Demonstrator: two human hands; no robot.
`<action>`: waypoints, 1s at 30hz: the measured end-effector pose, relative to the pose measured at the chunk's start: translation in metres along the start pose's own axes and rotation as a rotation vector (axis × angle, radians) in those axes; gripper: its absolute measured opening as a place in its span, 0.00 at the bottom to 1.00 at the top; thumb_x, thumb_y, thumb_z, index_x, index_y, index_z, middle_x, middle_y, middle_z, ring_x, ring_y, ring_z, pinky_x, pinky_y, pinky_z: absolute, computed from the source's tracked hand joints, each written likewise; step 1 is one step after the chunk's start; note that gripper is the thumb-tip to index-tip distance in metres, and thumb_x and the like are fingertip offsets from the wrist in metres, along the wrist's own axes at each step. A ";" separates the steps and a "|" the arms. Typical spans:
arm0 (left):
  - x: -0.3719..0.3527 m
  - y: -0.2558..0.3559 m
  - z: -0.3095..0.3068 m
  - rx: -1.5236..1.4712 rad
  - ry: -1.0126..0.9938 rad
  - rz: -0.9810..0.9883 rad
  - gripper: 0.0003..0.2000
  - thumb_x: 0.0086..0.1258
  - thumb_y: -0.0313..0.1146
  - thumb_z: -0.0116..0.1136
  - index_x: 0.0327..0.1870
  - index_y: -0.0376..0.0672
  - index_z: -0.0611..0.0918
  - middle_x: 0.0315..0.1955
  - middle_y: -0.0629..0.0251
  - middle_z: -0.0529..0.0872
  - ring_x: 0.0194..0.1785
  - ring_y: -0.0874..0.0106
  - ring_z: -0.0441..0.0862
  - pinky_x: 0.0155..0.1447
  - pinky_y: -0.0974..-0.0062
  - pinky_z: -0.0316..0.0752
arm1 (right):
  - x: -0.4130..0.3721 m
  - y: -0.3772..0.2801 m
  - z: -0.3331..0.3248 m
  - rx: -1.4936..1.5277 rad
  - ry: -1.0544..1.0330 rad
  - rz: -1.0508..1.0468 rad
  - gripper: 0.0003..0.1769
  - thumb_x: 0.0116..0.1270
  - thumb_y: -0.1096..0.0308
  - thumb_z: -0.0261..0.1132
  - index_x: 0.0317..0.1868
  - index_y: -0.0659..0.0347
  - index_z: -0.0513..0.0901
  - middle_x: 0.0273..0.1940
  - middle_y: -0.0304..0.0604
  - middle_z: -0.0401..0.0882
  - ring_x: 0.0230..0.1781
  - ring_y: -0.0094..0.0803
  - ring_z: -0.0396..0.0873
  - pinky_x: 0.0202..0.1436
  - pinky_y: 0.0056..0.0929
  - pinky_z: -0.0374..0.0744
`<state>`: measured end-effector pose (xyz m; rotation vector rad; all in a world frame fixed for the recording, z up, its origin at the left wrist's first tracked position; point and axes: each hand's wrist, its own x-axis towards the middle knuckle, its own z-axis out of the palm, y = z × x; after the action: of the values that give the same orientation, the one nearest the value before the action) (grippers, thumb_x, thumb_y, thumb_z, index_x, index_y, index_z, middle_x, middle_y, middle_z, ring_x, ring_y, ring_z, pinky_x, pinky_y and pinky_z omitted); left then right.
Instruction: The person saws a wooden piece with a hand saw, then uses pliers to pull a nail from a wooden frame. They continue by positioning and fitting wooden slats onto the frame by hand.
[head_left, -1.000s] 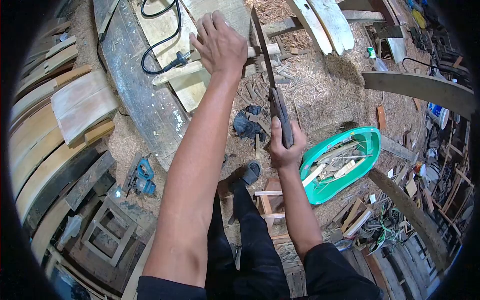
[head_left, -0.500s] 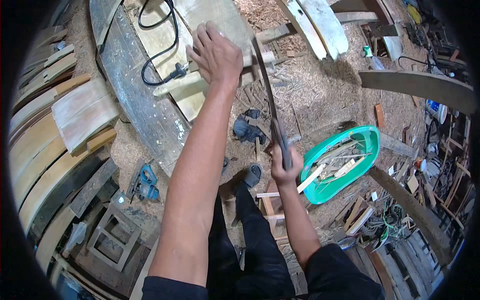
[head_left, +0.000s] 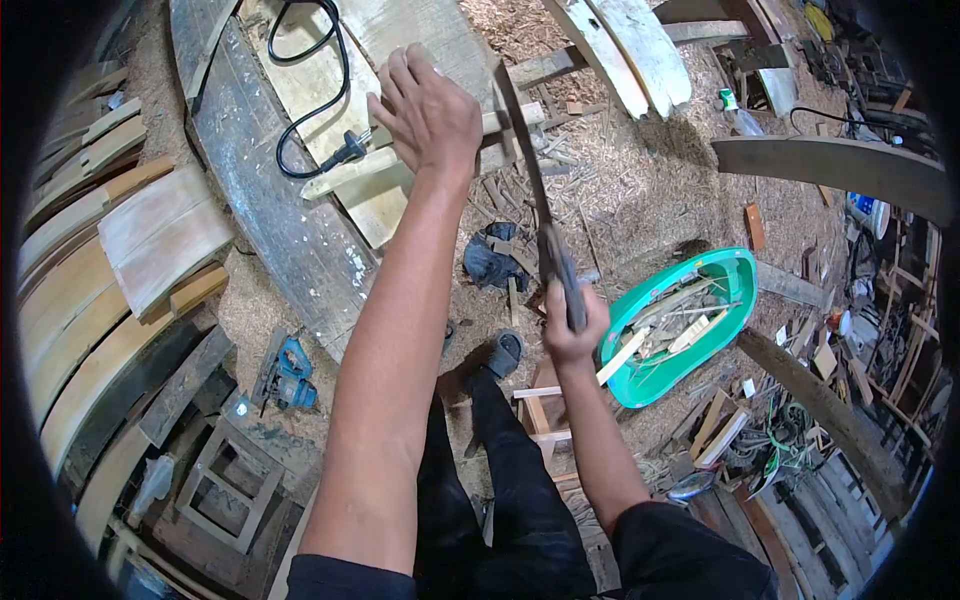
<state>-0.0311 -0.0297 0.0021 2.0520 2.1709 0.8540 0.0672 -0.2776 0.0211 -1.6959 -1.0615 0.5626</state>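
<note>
My left hand (head_left: 428, 110) presses flat on a pale wooden piece (head_left: 400, 165) that lies across a workbench board (head_left: 400, 40). My right hand (head_left: 572, 325) grips the dark handle of a handsaw (head_left: 535, 185). The saw's long blade runs up from my fist and meets the wood just right of my left hand. My dark trouser leg and shoe (head_left: 503, 350) stand below on the sawdust floor.
A black power cord with plug (head_left: 335, 150) lies on the board by my left hand. A green tub of wood offcuts (head_left: 738, 275) sits at my right. A blue power tool (head_left: 288, 372) lies lower left. Curved planks (head_left: 150, 235) stack at left; clutter fills the right side.
My right hand has drawn the saw back toward me and slightly lower. My left hand has stayed pressed on the wood.
</note>
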 end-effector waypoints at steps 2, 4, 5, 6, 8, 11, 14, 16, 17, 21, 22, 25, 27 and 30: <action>0.000 0.001 -0.003 -0.015 0.014 -0.001 0.20 0.71 0.31 0.44 0.63 0.36 0.70 0.63 0.53 0.70 0.70 0.57 0.62 0.72 0.49 0.48 | 0.021 0.010 0.022 0.028 -0.036 0.154 0.09 0.65 0.66 0.70 0.31 0.62 0.83 0.16 0.36 0.70 0.16 0.21 0.69 0.22 0.26 0.68; -0.001 -0.002 0.001 -0.008 0.046 0.027 0.20 0.70 0.31 0.45 0.62 0.37 0.70 0.61 0.53 0.72 0.68 0.57 0.64 0.71 0.49 0.49 | 0.023 0.005 0.027 -0.020 -0.059 0.107 0.14 0.67 0.65 0.68 0.26 0.61 0.77 0.17 0.33 0.68 0.18 0.20 0.65 0.22 0.25 0.64; 0.000 -0.001 0.001 -0.001 0.020 0.012 0.19 0.71 0.32 0.46 0.61 0.37 0.71 0.61 0.53 0.72 0.68 0.57 0.64 0.70 0.50 0.50 | 0.028 -0.001 0.029 -0.042 -0.067 0.071 0.17 0.67 0.64 0.67 0.23 0.61 0.73 0.18 0.32 0.67 0.19 0.19 0.63 0.22 0.25 0.63; 0.000 -0.001 -0.001 0.008 -0.009 -0.004 0.18 0.71 0.32 0.46 0.60 0.37 0.72 0.61 0.54 0.72 0.67 0.58 0.65 0.70 0.51 0.51 | 0.024 -0.013 0.026 0.003 -0.024 0.090 0.17 0.67 0.65 0.67 0.23 0.60 0.74 0.17 0.32 0.68 0.18 0.18 0.63 0.23 0.25 0.63; 0.004 0.003 -0.005 -0.008 -0.048 -0.022 0.16 0.71 0.33 0.46 0.56 0.38 0.73 0.58 0.53 0.74 0.64 0.58 0.67 0.68 0.53 0.54 | 0.006 0.000 0.016 0.031 -0.020 0.158 0.17 0.67 0.65 0.67 0.23 0.60 0.74 0.17 0.32 0.67 0.18 0.18 0.63 0.22 0.25 0.63; -0.001 0.008 -0.016 -0.051 -0.146 -0.052 0.12 0.71 0.33 0.47 0.51 0.38 0.73 0.45 0.51 0.80 0.54 0.58 0.76 0.62 0.58 0.63 | 0.009 0.006 0.003 -0.044 -0.018 0.084 0.16 0.66 0.64 0.69 0.23 0.60 0.75 0.16 0.32 0.66 0.16 0.19 0.63 0.21 0.25 0.63; -0.003 0.005 -0.019 -0.097 -0.234 -0.039 0.12 0.74 0.37 0.45 0.49 0.40 0.75 0.31 0.50 0.84 0.40 0.53 0.83 0.49 0.56 0.72 | 0.010 0.012 -0.002 -0.108 -0.043 0.038 0.13 0.63 0.65 0.71 0.25 0.61 0.78 0.14 0.35 0.68 0.14 0.20 0.66 0.19 0.26 0.66; -0.007 0.005 -0.020 -0.183 -0.170 0.006 0.13 0.77 0.41 0.43 0.49 0.42 0.77 0.25 0.46 0.85 0.31 0.44 0.83 0.38 0.49 0.75 | 0.009 0.009 -0.001 -0.050 -0.028 0.050 0.13 0.63 0.65 0.71 0.25 0.61 0.78 0.14 0.36 0.68 0.14 0.21 0.67 0.20 0.26 0.66; -0.009 0.007 -0.019 -0.177 -0.217 -0.019 0.13 0.77 0.41 0.43 0.49 0.43 0.77 0.25 0.45 0.85 0.32 0.44 0.83 0.38 0.48 0.75 | 0.007 0.008 -0.001 -0.022 -0.020 0.057 0.13 0.63 0.65 0.71 0.26 0.61 0.79 0.15 0.37 0.68 0.14 0.22 0.67 0.20 0.26 0.66; -0.010 0.019 -0.027 -0.262 -0.350 -0.122 0.13 0.78 0.42 0.42 0.48 0.45 0.77 0.27 0.42 0.85 0.34 0.42 0.83 0.38 0.46 0.75 | 0.004 0.008 -0.004 -0.033 -0.001 -0.026 0.12 0.63 0.65 0.71 0.26 0.61 0.79 0.15 0.37 0.68 0.15 0.22 0.67 0.21 0.27 0.66; -0.010 0.022 -0.025 -0.312 -0.371 -0.145 0.13 0.78 0.42 0.42 0.48 0.45 0.77 0.27 0.42 0.85 0.34 0.41 0.83 0.38 0.46 0.74 | 0.004 0.012 -0.003 -0.029 0.017 -0.003 0.13 0.63 0.65 0.71 0.25 0.61 0.79 0.15 0.37 0.69 0.15 0.22 0.67 0.21 0.27 0.66; -0.008 0.044 -0.019 -0.179 -0.267 -0.038 0.14 0.78 0.42 0.42 0.48 0.44 0.77 0.25 0.45 0.85 0.31 0.43 0.84 0.36 0.47 0.75 | 0.012 0.021 -0.005 0.009 0.031 0.074 0.16 0.64 0.64 0.71 0.24 0.61 0.77 0.15 0.38 0.68 0.14 0.22 0.66 0.20 0.27 0.66; -0.006 0.040 -0.014 -0.155 -0.331 -0.013 0.14 0.75 0.40 0.47 0.51 0.42 0.77 0.39 0.48 0.85 0.48 0.53 0.82 0.53 0.48 0.72 | 0.018 0.023 -0.009 0.004 0.008 0.100 0.17 0.64 0.63 0.71 0.22 0.61 0.75 0.15 0.38 0.68 0.14 0.22 0.66 0.20 0.28 0.65; -0.002 0.023 0.006 -0.108 -0.272 0.045 0.19 0.70 0.38 0.52 0.59 0.37 0.73 0.61 0.52 0.71 0.72 0.56 0.60 0.73 0.43 0.48 | 0.027 0.017 -0.017 -0.046 -0.047 0.110 0.20 0.64 0.62 0.71 0.20 0.60 0.73 0.14 0.38 0.67 0.14 0.23 0.65 0.20 0.28 0.64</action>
<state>-0.0080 -0.0304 0.0059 2.0357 1.9025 0.6360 0.1005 -0.2653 0.0148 -1.7973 -1.0261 0.6560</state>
